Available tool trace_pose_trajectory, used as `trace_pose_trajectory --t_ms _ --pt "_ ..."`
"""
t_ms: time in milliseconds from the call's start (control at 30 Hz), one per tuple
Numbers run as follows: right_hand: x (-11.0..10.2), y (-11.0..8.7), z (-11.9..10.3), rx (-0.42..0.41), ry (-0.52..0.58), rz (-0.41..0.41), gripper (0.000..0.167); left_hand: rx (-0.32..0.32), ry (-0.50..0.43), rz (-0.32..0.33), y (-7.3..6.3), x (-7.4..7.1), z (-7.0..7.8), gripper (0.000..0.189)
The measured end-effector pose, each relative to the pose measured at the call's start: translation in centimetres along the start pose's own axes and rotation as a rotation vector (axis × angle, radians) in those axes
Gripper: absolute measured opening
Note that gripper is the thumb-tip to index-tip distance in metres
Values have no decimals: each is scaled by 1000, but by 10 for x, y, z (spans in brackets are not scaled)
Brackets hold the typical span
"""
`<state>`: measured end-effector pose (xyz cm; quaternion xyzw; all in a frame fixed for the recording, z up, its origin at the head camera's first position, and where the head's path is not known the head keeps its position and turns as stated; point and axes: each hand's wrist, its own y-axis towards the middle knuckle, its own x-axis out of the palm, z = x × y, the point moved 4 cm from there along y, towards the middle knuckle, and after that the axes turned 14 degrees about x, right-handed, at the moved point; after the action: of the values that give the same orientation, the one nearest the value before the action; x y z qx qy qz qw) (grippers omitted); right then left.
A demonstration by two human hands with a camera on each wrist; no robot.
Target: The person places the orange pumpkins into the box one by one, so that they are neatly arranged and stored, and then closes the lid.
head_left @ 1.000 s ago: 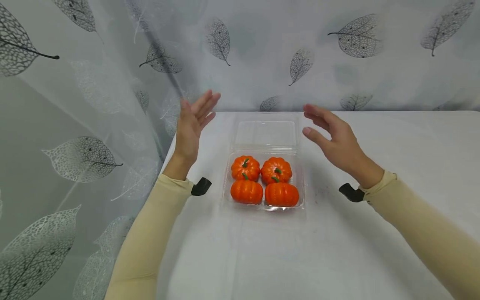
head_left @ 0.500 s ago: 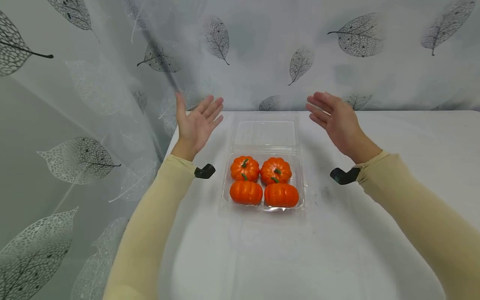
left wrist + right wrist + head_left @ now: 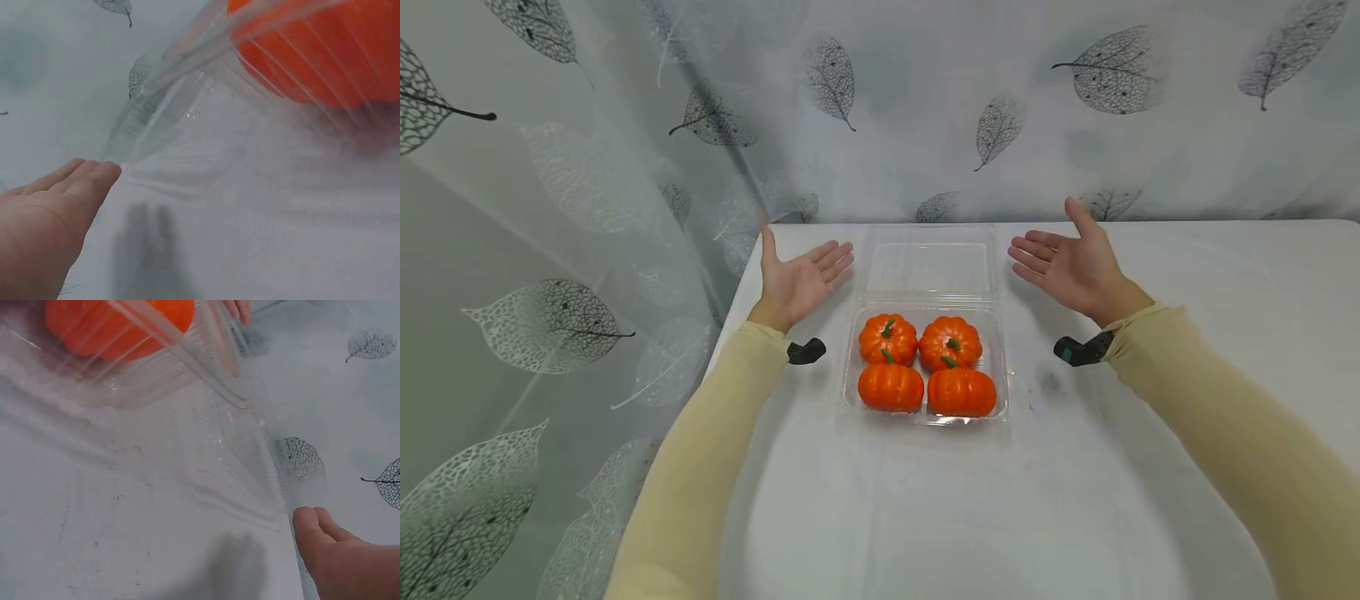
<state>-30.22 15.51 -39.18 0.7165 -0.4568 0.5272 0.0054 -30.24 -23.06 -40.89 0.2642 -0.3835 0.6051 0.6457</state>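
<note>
A clear plastic clamshell box [image 3: 1002,367] stands on the white table, its lid [image 3: 931,268] laid back behind it. Several small orange pumpkins [image 3: 891,387] with green stems sit inside in two rows. To the left of the lid, my left hand [image 3: 796,287] is held with palm up, fingers straight and thumb spread. My right hand [image 3: 1081,273] mirrors it on the lid's other side. Neither hand holds anything. In the left wrist view an orange pumpkin [image 3: 325,56] shows through the box wall, with the left fingers apart from it.
The white tablecloth [image 3: 955,517] stretches around the box. Behind and to the left hangs a grey-white curtain [image 3: 895,108] with a leaf print. A dark piece sticks out from each sleeve cuff.
Both hands have turned so their palms face up, then dropped lower toward the lid's sides. The right thumb has swung upward. The box and pumpkins stay in place.
</note>
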Motion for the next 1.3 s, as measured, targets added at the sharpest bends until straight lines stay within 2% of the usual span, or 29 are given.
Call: trace_pose_trajectory --t_ms 200,467,800,1100,1300 --pt "-9 12 9 51 -10 -3 108 -34 -66 1 0 -13 -5 125" --pt "-14 21 21 103 -70 5 114 -57 -42 9 1 -20 -11 126" --pt "-11 26 27 125 -125 -45 118 -102 1 -14 0 -19 -16 126" --pt "-5 21 25 78 -179 -60 112 -101 -3 -30 1 -13 -15 126" --pt "6 12 19 35 -234 -72 110 -81 2 -84 0 -1 -7 126"
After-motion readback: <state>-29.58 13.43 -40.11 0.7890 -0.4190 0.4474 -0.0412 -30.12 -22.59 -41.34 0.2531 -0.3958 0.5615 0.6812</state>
